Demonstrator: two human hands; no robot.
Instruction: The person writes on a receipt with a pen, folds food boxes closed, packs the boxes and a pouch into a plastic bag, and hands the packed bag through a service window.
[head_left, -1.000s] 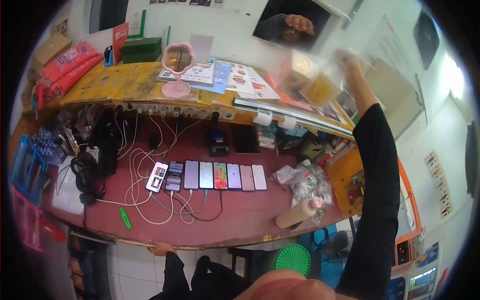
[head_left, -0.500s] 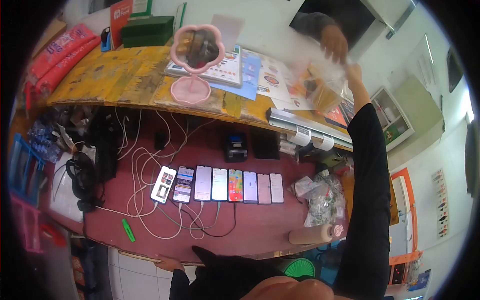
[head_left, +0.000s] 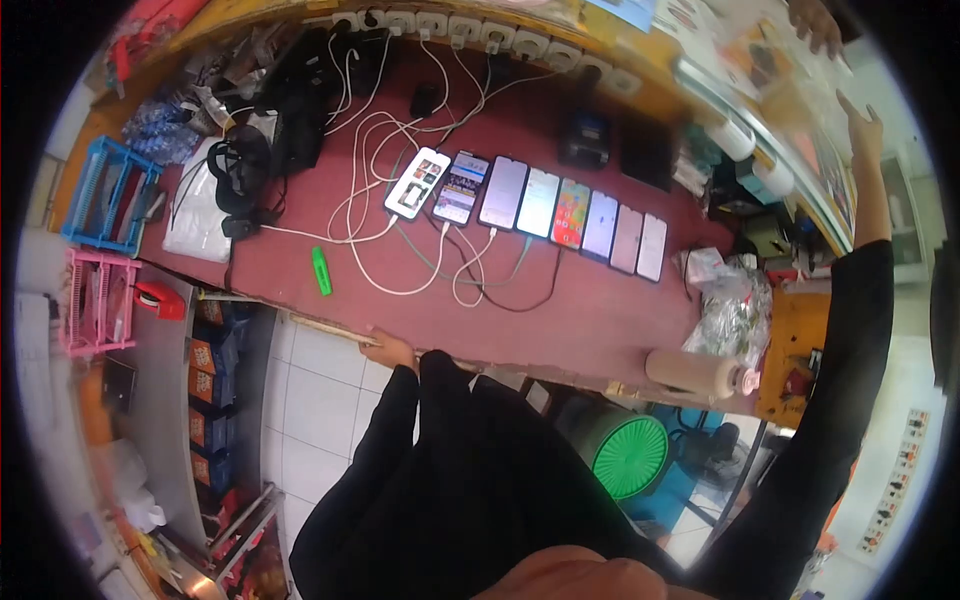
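Note:
My left hand (head_left: 392,351) rests at the front edge of the dark red desk (head_left: 450,325), its visible fingers stretched out to the left. At the upper right my right hand (head_left: 862,128) reaches up beside the counter, open with its fingers apart. Near it is a blurred clear plastic bag (head_left: 765,55), and I see no firm hold on it. Another person's hand (head_left: 815,25) is just above, partly cut off by the frame. Several lit phones, among them a white one (head_left: 417,183) and one with an orange screen (head_left: 571,213), lie in a row on the desk.
White charging cables (head_left: 375,288) run to a row of sockets (head_left: 495,38). A green highlighter (head_left: 321,271) lies left of them. A beige bottle (head_left: 690,371) lies near the right front edge, by crumpled plastic (head_left: 735,310). Blue (head_left: 100,195) and pink racks (head_left: 98,305) stand left.
The view has tilted down and shifted, so the desk sits higher. My right hand, earlier at the plastic bag with the other person's hand, now appears apart from it. My left hand stays at the edge.

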